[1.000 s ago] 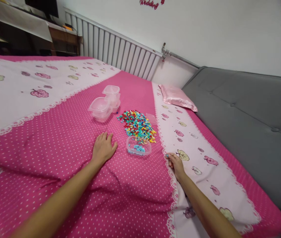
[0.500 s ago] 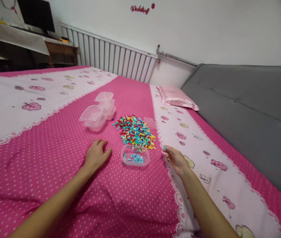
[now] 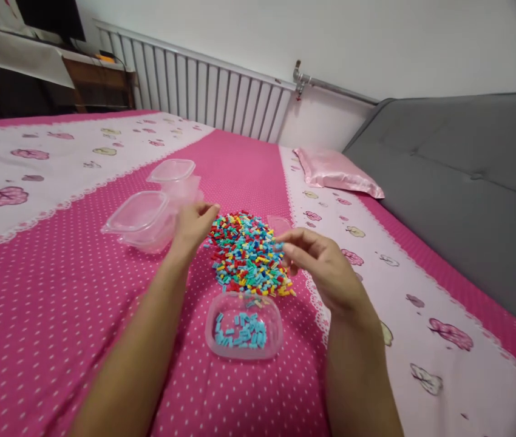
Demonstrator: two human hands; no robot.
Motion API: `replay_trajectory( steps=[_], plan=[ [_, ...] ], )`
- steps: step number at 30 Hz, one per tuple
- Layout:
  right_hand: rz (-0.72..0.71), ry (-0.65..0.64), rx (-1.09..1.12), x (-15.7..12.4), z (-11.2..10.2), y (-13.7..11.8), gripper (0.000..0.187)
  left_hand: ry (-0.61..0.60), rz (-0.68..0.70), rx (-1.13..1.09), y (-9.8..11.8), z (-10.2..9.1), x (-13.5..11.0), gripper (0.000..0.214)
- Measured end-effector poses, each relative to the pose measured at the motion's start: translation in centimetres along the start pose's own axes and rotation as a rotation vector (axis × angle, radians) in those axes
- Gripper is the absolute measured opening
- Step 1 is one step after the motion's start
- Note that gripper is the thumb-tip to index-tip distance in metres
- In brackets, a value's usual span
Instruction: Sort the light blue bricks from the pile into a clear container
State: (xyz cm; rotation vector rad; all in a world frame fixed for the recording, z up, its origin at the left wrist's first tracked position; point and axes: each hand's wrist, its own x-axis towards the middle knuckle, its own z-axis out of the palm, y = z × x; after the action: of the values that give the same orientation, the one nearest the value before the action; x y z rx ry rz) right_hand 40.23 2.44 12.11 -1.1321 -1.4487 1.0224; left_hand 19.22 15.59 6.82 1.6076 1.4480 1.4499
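Observation:
A heap of small coloured pieces [image 3: 249, 255], red, blue, yellow and green, lies on the pink dotted bedspread [image 3: 57, 303]. In front of it stands a small clear tub [image 3: 211, 315] holding light-blue pieces. My left hand [image 3: 192, 226] hovers at the heap's left edge, fingers curled with the tips together. My right hand [image 3: 324, 267] is at the heap's right edge, thumb and fingers pinched over the pieces. What either pinch holds is too small to see.
Empty clear tubs [image 3: 139, 218] with more [image 3: 173, 173] behind them sit left of the heap, close to my left hand. A clear lid [image 3: 278, 223] lies behind the heap. A pink pillow [image 3: 340, 173], a grey padded headboard [image 3: 467, 194] and a white radiator [image 3: 203, 91] border the bed.
The view has moved closer to the heap. My left hand lifted off the bedspread and reached to the heap's left edge. My right hand rose from the right and came to the heap.

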Motion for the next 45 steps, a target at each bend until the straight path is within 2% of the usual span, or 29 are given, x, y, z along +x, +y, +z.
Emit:
replay_trajectory(
  steps=[3,6,10,13,18,24,29,33,36,40,42,45],
  plan=[
    [0.06,-0.102,-0.059,-0.2,0.0,1.6,0.019,-0.06,-0.048,0.025,-2.4,1.0,-0.9,0.038],
    [0.091,-0.18,-0.121,0.2,-0.1,2.5,0.018,-0.11,-0.099,0.049,-3.4,1.5,-1.9,0.039],
    [0.134,-0.293,-0.153,0.7,-0.4,2.6,0.017,-0.193,-0.082,0.063,-3.2,1.8,-2.5,0.04],
    [0.134,-0.302,-0.157,0.7,-0.6,2.6,0.017,-0.212,-0.095,0.076,-3.1,2.0,-2.6,0.039],
    [0.058,-0.349,-0.243,0.3,-0.7,2.2,0.014,-0.203,-0.085,0.085,-3.3,2.3,-2.8,0.038],
    [-0.032,-0.508,-0.31,-0.4,-0.7,0.8,0.016,-0.229,-0.082,0.088,-3.0,2.2,-2.9,0.037],
    [-0.023,-0.49,-0.37,-0.9,-0.9,0.0,0.024,-0.226,-0.11,0.084,-2.8,2.3,-2.9,0.037],
    [-0.012,-0.494,-0.426,-1.5,-0.9,-0.6,0.025,-0.271,-0.053,0.189,-2.4,1.6,-2.8,0.039],
    [-0.023,-0.514,-0.473,-1.8,-0.8,-0.9,0.024,-0.361,-0.01,0.321,-1.6,0.0,-2.5,0.038],
    [-0.08,-0.506,-0.544,-1.9,-0.8,-1.0,0.025,-0.513,-0.064,0.546,-0.1,-2.5,-2.0,0.033],
    [-0.092,-0.457,-0.587,-1.8,-0.9,-0.9,0.026,-0.714,-0.094,0.647,0.5,-3.3,-2.1,0.029],
    [-0.089,-0.365,-0.634,-1.6,-1.1,-0.5,0.025,-1.034,-0.093,0.661,1.3,-3.6,-2.7,0.02]
  ],
)
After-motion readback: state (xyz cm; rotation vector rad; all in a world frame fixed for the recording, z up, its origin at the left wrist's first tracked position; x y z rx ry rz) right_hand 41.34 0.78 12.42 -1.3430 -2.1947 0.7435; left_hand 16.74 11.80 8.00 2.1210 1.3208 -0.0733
